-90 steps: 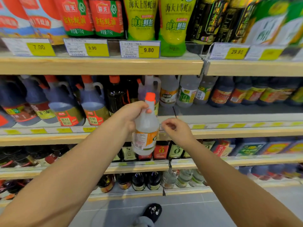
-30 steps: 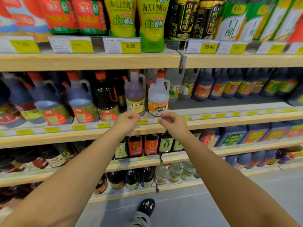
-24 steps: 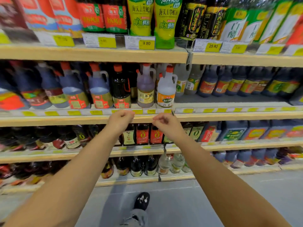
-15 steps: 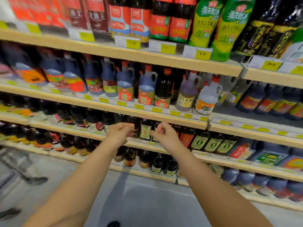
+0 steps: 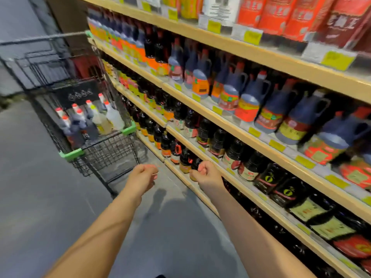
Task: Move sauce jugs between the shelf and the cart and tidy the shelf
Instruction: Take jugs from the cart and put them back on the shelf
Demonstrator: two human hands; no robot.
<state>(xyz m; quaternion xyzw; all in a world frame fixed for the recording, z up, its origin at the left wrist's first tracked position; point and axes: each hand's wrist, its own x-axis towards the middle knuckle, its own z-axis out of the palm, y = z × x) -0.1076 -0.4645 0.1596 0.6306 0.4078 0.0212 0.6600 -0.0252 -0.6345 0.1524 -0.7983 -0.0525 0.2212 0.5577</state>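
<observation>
Both arms were stretched out in front of the person, over the grey floor (image 5: 50, 197) of the aisle. The left hand (image 5: 141, 177) was curled into a loose fist, its fingers (image 5: 153, 173) pressed together and holding nothing. The right hand (image 5: 208, 174) was much the same, fingers (image 5: 197, 171) folded in on an empty palm, just in front of the lowest shelf edge.

The wire cart (image 5: 104, 151) stood at about ten o'clock from the hands, close against the end of the shelf (image 5: 230, 119), its green corner guards showing. Inside it sat a cluster of sauce jugs (image 5: 90, 119) with red caps, some dark, a few pale (the picture was blurred, so I could not count them).

The shelf ran away from one to four o'clock. Its middle tier carried dark handled jugs (image 5: 259, 101) with orange and red labels, standing upright in a row. Below them were ranks of dark bottles (image 5: 218, 141), and above, red packets (image 5: 281, 15) behind yellow price tags (image 5: 337, 60).
</observation>
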